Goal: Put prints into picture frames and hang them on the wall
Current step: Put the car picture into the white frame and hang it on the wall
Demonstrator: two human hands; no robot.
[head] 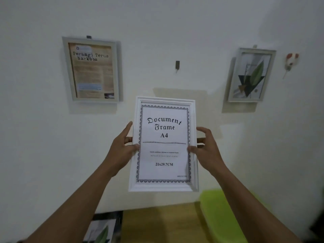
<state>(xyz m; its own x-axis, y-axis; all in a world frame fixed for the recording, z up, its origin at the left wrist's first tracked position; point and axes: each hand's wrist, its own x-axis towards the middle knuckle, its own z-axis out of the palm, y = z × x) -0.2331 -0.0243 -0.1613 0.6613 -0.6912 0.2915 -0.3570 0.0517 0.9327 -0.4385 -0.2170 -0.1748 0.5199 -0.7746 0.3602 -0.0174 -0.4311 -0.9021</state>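
A single wide-angle camera, worn on the person's head, looked forward and slightly upward at a white wall (157, 32) from close range, with both forearms reaching away from the lens into the middle of the view. The left hand (122, 148) and right hand (206, 148) sat near the centre, at arm's length, on either side of a white frame (164, 186). Two hung frames, one at left (66, 67) and one at right (233, 76), bent outward toward the edges. A wooden tabletop (157, 225) filled the bottom edge. No second view existed to share any part of the scene.
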